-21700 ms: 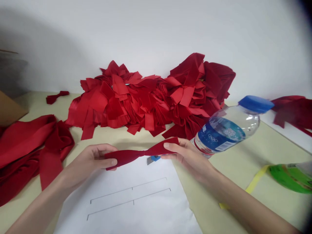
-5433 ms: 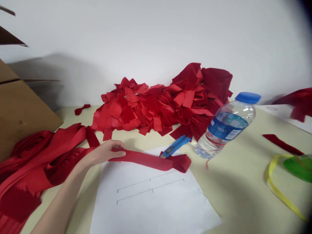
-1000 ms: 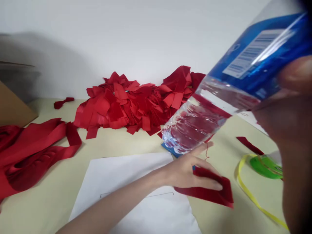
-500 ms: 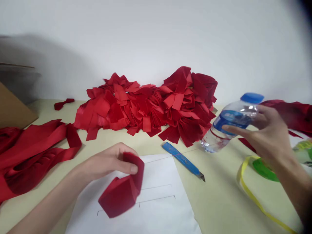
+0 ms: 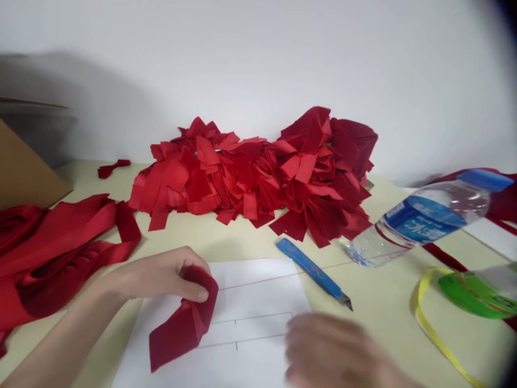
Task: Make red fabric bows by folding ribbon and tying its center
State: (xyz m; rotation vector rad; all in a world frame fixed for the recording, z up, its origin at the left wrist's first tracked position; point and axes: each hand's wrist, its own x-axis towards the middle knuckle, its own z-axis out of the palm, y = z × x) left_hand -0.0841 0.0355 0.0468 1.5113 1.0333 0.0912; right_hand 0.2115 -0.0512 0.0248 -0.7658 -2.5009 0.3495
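Note:
My left hand is closed on a folded strip of dark red ribbon, the thumb pressing on the fold. It is above a white sheet of paper ruled with dark lines. A thin red thread stretches from the ribbon to a plastic water bottle with a blue cap, which leans over to the right with red thread wound around it. Over the lower right of the paper is my right hand, smeared by motion, so its fingers cannot be made out. A blue box cutter rests right of the paper, under the thread.
A heap of red ribbon pieces lies along the wall. Long red ribbon is bundled at the left, near a cardboard box. Toward the right are a yellow strip and a green object.
My right hand has let go of the bottle and moved down and left to the paper. The bottle tilts further right. My left hand has shifted slightly left in view with the ribbon.

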